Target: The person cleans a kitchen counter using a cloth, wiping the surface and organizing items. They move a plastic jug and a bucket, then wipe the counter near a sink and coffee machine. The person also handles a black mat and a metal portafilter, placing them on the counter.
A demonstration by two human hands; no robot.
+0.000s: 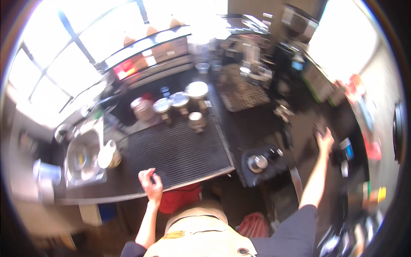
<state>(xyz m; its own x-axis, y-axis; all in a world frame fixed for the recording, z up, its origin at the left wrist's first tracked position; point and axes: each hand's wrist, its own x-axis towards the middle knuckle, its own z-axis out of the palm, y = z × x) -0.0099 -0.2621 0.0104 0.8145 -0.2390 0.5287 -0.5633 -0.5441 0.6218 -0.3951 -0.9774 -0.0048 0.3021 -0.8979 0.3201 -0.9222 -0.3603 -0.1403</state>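
Observation:
My left hand, fingers apart and slightly curled, is over the front edge of a black ribbed bar mat. Nothing shows in it. Stretched out to the right, my right hand is over a dark counter; a small dark thing is at its fingertips, too blurred to name or to tell if it is gripped. Between the hands lies a black tamping mat with a round metal tamper. Several round-topped containers stand along the mat's back edge, with a small metal cup in front.
At the left are a steel sink, a white pitcher beside it and a pale plastic container. An espresso machine with a perforated drip tray stands at the back. A coffee grinder is behind right, and a shelf by the windows.

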